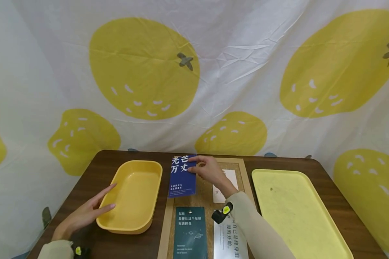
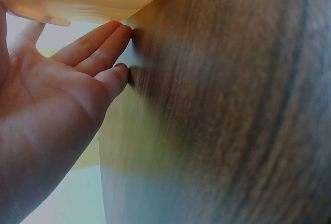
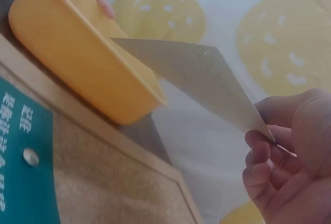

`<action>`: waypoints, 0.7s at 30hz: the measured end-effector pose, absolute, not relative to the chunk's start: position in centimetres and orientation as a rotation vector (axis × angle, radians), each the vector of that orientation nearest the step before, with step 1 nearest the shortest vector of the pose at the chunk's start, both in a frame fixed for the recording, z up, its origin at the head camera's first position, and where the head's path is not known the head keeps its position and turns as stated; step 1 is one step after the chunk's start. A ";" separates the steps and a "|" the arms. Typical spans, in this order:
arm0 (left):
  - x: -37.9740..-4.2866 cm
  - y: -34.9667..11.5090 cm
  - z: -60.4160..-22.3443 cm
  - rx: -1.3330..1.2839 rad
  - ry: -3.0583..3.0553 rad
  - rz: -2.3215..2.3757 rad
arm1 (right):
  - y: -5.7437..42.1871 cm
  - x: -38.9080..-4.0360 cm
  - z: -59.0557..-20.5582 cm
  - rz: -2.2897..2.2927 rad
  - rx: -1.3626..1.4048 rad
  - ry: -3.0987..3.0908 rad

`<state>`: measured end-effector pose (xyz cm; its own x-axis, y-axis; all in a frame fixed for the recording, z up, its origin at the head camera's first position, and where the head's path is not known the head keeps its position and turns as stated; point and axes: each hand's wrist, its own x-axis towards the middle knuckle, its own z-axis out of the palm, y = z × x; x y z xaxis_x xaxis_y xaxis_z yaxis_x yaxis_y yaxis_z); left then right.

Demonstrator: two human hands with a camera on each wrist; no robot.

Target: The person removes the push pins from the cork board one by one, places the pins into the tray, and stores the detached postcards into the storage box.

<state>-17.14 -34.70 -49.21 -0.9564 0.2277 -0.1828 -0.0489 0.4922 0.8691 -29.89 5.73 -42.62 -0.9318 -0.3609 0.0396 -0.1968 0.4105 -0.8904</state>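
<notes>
My right hand (image 1: 210,171) pinches a blue card (image 1: 182,183) with white lettering by its right edge. In the right wrist view the card's pale back (image 3: 191,71) stands off the cork board (image 1: 202,201). A green card (image 1: 190,233) lies on the board, with a metal pushpin (image 3: 31,157) at its top. Two white cards are on the right side of the board, partly behind my right arm. My left hand (image 1: 87,212) rests at the left rim of a yellow basin (image 1: 133,194), its fingers fairly straight; some reach below the basin's outer wall in the left wrist view.
A pale yellow tray (image 1: 298,212) lies on the right of the dark wooden table (image 1: 90,187). The board's wooden frame (image 1: 168,219) runs close beside the basin. Behind the table hangs a white cloth (image 1: 227,90) with a yellow fruit print.
</notes>
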 end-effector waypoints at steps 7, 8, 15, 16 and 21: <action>-17.1 -34.6 -49.2 0.127 2.450 1.473 | 4.5 -29.3 -41.8 -1.566 -0.524 2.476; -17.1 -34.6 -49.2 0.125 2.447 1.476 | 4.3 -29.3 -41.8 -1.568 -0.527 2.473; -16.9 -34.7 -49.2 0.095 2.437 1.470 | 3.1 -28.8 -41.5 -1.601 -0.544 2.428; -16.9 -34.7 -49.3 0.095 2.435 1.472 | 2.9 -28.7 -41.5 -1.601 -0.546 2.425; -16.9 -34.7 -49.3 0.104 2.432 1.481 | 1.9 -28.4 -41.5 -1.588 -0.588 2.420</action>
<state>-16.91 -34.69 -49.32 -0.9549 0.2107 -0.2091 -0.0892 0.4682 0.8791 -28.43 1.91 -41.49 -0.9037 -0.4241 0.0591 -0.2231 0.3485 -0.9104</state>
